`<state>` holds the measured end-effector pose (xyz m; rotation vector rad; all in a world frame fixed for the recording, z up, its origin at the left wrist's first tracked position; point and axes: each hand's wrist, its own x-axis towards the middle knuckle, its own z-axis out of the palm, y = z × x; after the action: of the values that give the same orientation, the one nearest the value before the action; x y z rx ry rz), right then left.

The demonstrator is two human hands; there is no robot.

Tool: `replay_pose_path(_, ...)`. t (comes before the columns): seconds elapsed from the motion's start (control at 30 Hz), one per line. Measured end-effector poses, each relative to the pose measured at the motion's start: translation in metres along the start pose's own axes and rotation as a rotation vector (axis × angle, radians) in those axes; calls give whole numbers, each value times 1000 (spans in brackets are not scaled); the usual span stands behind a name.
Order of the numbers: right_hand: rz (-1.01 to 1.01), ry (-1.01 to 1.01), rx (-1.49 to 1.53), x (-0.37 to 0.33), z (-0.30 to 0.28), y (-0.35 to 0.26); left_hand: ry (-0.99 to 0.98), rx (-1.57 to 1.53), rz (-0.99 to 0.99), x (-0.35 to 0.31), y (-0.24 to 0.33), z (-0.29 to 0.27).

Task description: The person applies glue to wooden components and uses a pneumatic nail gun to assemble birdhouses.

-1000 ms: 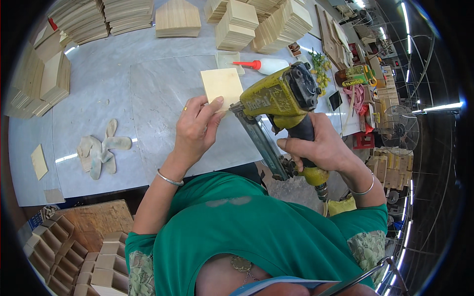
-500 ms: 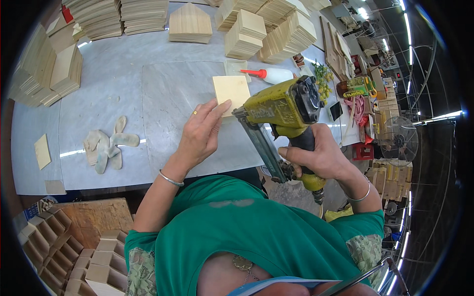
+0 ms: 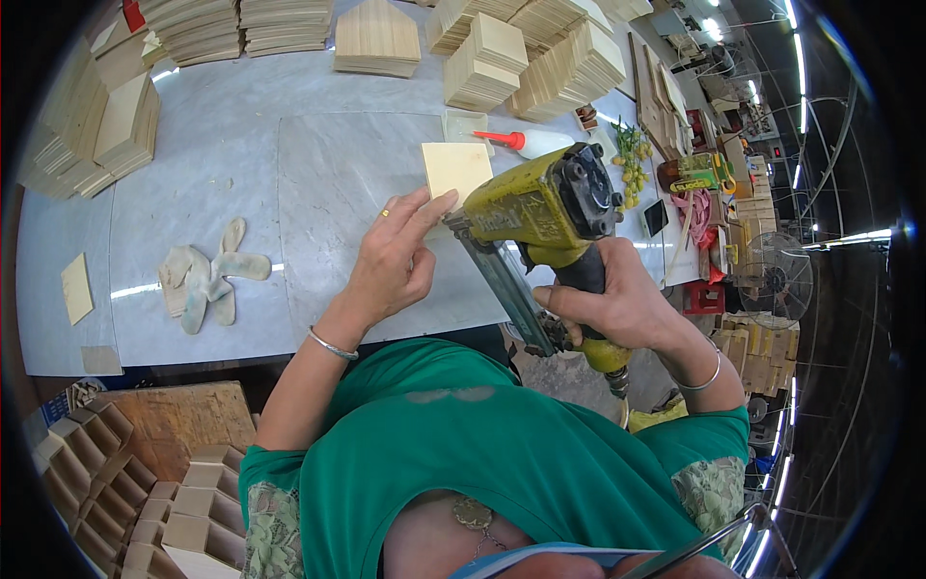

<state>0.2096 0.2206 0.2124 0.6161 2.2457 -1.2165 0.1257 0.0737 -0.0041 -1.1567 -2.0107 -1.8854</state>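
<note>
A yellow pneumatic nail gun (image 3: 526,207) with a black grip is in my right hand (image 3: 622,299). Its nose rests at the near edge of a pale, square wooden piece (image 3: 457,168). My left hand (image 3: 395,251) holds that piece by its near left corner, index finger on top and close to the nose. The gun hides the near right part of the wood, so I cannot tell how deep it is. Just beyond it lies a white glue bottle (image 3: 545,144) with a red nozzle, beside a small clear tray (image 3: 464,126).
Stacks of pale wooden panels line the table's (image 3: 357,174) far side, some house-shaped (image 3: 378,39). A pair of gloves (image 3: 207,275) and a thin wooden board (image 3: 76,289) lie at left. Open wooden boxes (image 3: 207,521) stand below left. Yellow fruit (image 3: 632,176) and a phone (image 3: 655,217) sit at right.
The nail gun has shifted slightly left, its nose now closer to my left fingertips. My left hand still holds the wooden piece. The whole view has moved a little.
</note>
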Motion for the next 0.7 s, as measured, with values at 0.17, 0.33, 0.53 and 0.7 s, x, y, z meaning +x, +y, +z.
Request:
replay_pose_path(0.17,62,-51,-97,2,-5,-5,0,8,-2,-3,0,0)
replay_pose_path(0.33,-170,2,-245,4,-11,-3,6,21,25,1,3,0)
replay_pose_path(0.53,-158,-18,-369,9,-12,-5,18,29,27,0,0,-1)
replay_pose_path(0.7,-96,124,-42,-15,-17,24,1,43,-16,1,6,3)
